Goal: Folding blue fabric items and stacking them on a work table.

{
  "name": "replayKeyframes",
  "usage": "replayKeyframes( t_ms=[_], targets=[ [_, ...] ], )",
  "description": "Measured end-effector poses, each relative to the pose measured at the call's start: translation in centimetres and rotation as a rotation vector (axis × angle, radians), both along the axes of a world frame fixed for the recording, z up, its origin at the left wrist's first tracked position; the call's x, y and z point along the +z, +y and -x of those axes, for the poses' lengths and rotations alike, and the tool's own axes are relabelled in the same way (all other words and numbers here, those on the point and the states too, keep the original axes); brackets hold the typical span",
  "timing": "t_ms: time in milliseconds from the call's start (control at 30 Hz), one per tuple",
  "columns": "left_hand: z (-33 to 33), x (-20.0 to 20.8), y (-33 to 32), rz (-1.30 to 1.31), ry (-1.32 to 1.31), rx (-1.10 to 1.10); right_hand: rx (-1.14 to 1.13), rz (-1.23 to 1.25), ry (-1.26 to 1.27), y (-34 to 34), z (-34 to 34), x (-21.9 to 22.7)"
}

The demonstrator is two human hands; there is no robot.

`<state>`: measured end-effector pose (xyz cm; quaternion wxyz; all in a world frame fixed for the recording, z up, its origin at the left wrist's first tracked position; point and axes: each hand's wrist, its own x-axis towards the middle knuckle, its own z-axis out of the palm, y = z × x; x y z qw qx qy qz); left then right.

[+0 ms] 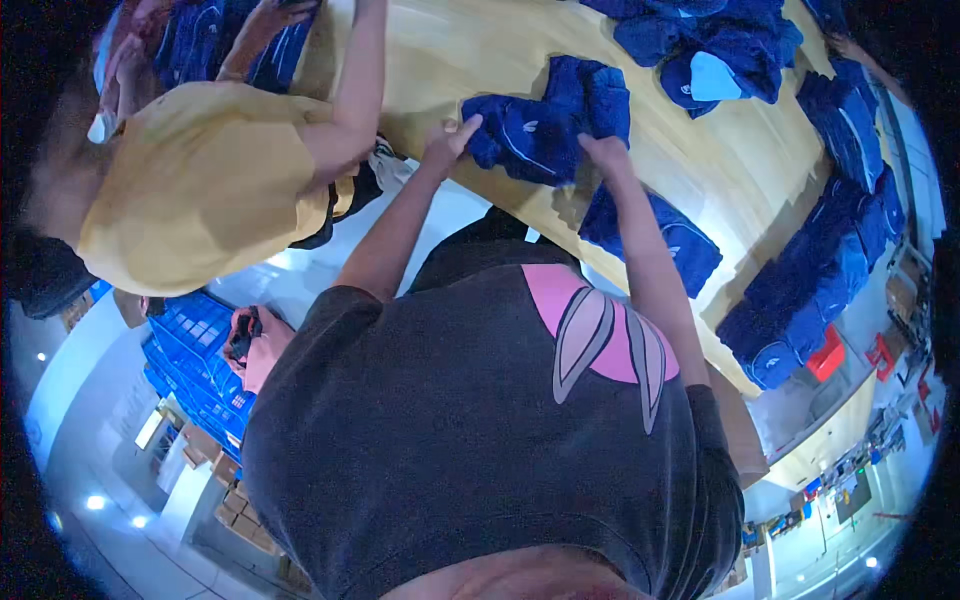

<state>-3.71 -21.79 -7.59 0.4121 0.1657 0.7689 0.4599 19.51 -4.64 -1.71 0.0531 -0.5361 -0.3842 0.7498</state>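
Note:
A navy blue garment with a thin pale piping line and a small white emblem lies partly folded on the wooden table. My left hand pinches its left edge, thumb uppermost. At its right side my right hand grips the near edge, the fingertips partly hidden in the cloth. Part of the garment spreads away from me behind the folded front. Beside my right forearm lies a folded navy garment with a similar emblem, partly covered by that arm.
Folded navy garments line the table's right side. A navy heap with a pale blue piece lies at the far right. At my left a co-worker in a yellow top reaches over the table. Blue crates stand behind on the left.

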Motion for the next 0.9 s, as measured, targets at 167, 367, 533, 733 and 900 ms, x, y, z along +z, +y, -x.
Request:
replayKeyframes(
  t_ms=[167, 367, 533, 733, 900],
  targets=[
    [-1.6, 1.4, 1.7, -0.121, 0.752, -0.351, -0.103, -0.103, 0.034, -3.2, 2.2, 0.2],
    [0.4, -3.1, -0.6, 0.149, 0.742, -0.444, -0.192, -0.259, 0.064, -2.3, 0.2, 0.2],
    [-1.9, 0.9, 2.6, 0.181, 0.780, -0.341, -0.296, -0.403, 0.052, -2.5, -5.1, 0.6],
    [-7.9, 11.0, 6.5, -0.255, 0.174, -0.560, -0.601, -0.412, 0.135, -1.2, -15.0, 9.5],
    [-14.6, 15.4, 7.1, -0.680, -0.160, -0.670, -0.616, -0.542, 0.180, -3.6, -24.3, 14.7]
  ],
)
